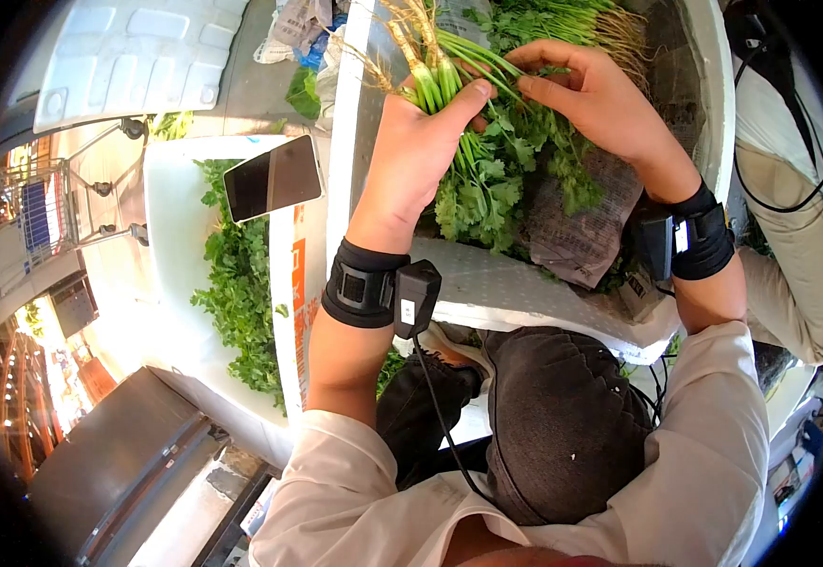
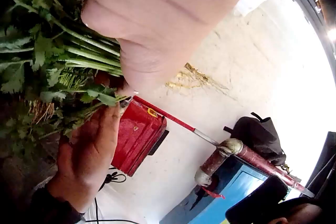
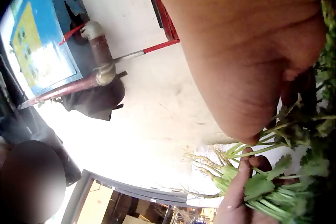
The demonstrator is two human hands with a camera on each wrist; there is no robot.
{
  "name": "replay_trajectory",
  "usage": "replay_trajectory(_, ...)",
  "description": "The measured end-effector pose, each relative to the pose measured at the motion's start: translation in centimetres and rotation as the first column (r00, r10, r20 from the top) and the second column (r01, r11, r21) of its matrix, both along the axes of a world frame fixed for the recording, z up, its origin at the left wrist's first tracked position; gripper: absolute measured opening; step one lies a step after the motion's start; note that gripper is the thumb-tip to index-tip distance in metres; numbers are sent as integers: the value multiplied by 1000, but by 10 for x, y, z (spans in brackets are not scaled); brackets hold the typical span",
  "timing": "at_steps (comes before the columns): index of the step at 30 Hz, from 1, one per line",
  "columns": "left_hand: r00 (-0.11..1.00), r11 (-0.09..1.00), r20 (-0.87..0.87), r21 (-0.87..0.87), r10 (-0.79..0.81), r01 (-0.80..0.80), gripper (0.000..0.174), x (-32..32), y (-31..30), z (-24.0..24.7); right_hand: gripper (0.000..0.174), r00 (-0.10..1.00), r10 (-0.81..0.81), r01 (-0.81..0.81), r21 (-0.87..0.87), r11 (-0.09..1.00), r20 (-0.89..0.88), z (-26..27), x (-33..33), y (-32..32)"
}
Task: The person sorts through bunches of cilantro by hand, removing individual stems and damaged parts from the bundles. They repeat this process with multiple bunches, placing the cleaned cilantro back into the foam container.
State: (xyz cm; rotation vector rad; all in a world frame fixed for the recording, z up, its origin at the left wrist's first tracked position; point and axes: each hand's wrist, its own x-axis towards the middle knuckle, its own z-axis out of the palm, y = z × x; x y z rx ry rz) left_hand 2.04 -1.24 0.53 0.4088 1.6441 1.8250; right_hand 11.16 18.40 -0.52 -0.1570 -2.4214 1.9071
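Note:
In the head view my left hand [image 1: 410, 156] grips a bunch of leafy green herbs [image 1: 438, 83], its pale roots pointing up and its leaves hanging below. Beside it, my right hand [image 1: 602, 106] pinches thin green stems [image 1: 482, 59] between thumb and fingers. Seen from the left wrist, stems [image 2: 92, 56] run under the left palm [image 2: 157, 24], with the right hand [image 2: 89, 155] just below. The right wrist view shows the right hand [image 3: 252, 61] close to the left thumb [image 3: 237, 182] and the pale roots [image 3: 210, 169]; its fingertips are partly hidden.
More rooted herbs [image 1: 563, 24] lie in the white foam box [image 1: 515, 283] under the hands, with brown printed paper [image 1: 577, 222]. On the left, a phone [image 1: 274, 178] rests at the edge of another white box [image 1: 171, 246] holding greens [image 1: 241, 302]. A cart [image 1: 34, 213] stands beyond.

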Motion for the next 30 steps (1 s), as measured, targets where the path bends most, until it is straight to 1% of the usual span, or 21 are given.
replay_trajectory(1,1000,1000,-11,-3,-9,9,16,0,0,0,34,998,-50,50,-21,999,34,3,1,-2)
replay_trajectory(2,1000,1000,-11,-3,-9,9,16,0,0,0,34,998,-50,51,-21,998,34,1,0,-3)
replay_trajectory(4,999,999,-21,-22,-34,34,16,1,0,-2,36,986,-55,79,146,986,-160,-5,-2,-4)
replay_trajectory(5,999,999,-20,-22,-35,35,16,1,0,-1,36,986,-56,80,145,986,-160,-8,-3,-7)
replay_trajectory(7,987,986,-49,-65,-156,153,18,2,-2,1,48,946,-108,133,62,989,-305,-15,-5,-11)
replay_trajectory(8,979,981,-87,-65,-186,181,19,2,-2,-2,48,947,-109,134,62,989,-303,-15,-4,-11)
replay_trajectory(10,970,970,-74,-95,-232,225,20,4,-3,0,54,972,-42,25,-76,997,-231,-12,-2,-11)
replay_trajectory(11,959,956,-62,-126,-276,267,21,5,-3,2,54,972,-44,27,-78,997,-229,-7,-1,-11)
replay_trajectory(13,949,945,-70,-136,-308,297,21,6,-2,5,46,995,49,-62,-160,985,-83,4,-1,-9)
replay_trajectory(14,941,935,-86,-171,-328,310,21,6,-2,6,46,995,48,-61,-161,985,-82,5,0,-6)
replay_trajectory(15,933,925,-102,-205,-346,321,21,6,-3,7,42,996,85,-89,-192,977,-27,3,-1,-1)
replay_trajectory(16,933,925,-103,-205,-346,321,21,7,-3,6,38,992,123,-114,-223,968,26,3,-1,3)
replay_trajectory(17,936,931,-93,-177,-340,320,23,7,-2,6,38,992,124,-115,-221,968,24,1,-1,5)
replay_trajectory(19,939,938,-92,-142,-332,317,24,6,-2,5,30,995,13,-42,-290,956,-101,-3,-3,6)
replay_trajectory(20,950,948,-57,-105,-307,300,27,5,-1,6,29,988,-55,5,-333,943,-142,-5,-4,6)
replay_trajectory(21,959,957,-21,-65,-284,282,30,4,0,8,29,987,-53,3,-319,948,-149,-4,-4,6)
replay_trajectory(23,970,970,-27,-11,-242,242,29,2,0,10,29,978,-176,100,-495,863,-109,2,-5,8)
replay_trajectory(25,997,997,41,19,-70,69,29,-3,-2,5,31,972,-186,104,-448,888,-143,8,-5,12)
replay_trajectory(27,999,999,37,35,-36,35,27,-7,-2,3,32,986,-123,56,-458,887,-117,13,-3,15)
replay_trajectory(29,997,997,81,74,15,-21,26,-8,-3,2,34,992,-102,61,-420,906,-76,16,0,13)
replay_trajectory(30,997,998,77,69,-5,0,24,-6,-3,1,34,996,-70,41,-383,923,-62,17,0,9)
